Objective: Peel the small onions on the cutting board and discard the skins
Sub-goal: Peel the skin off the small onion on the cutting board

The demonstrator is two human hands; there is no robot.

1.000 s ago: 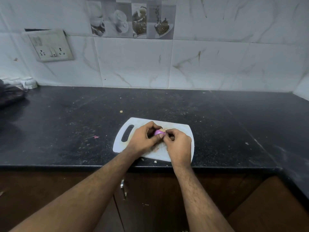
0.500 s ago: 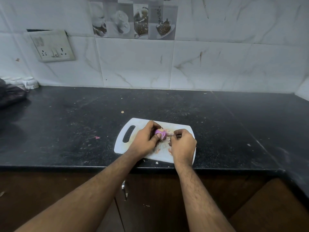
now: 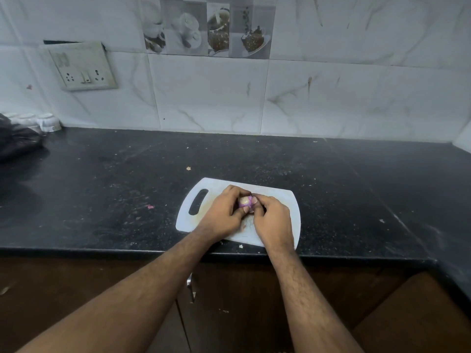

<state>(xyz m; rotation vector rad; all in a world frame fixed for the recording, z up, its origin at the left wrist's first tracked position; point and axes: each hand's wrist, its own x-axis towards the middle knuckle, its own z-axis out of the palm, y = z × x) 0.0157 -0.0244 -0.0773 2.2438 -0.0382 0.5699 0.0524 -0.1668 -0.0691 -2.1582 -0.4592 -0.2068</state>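
The right hand [image 3: 274, 219] has closed back in against the left hand [image 3: 224, 212]; both sets of fingers pinch the small onion [image 3: 245, 202] above the cutting board [image 3: 285, 200], apparently mid-peel. Slick skin could let it squirt onto the bench [image 3: 356, 200].

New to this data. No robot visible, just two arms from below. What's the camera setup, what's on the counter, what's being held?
There is no machine here: a person works with bare hands, and the single wide-angle camera sits on their head, looking forward and down, so both forearms enter from the bottom edge.

The surface is a black countertop against a tiled wall. On it lies a white cutting board with a slot handle at its left end. A few skin scraps lie around, such as a pink one left of the board. A dark bag and small white cups sit at the far left, below a wall socket.

Above the board, the left hand grips a small purple onion, while the right hand pinches at its side, apparently working on the skin.
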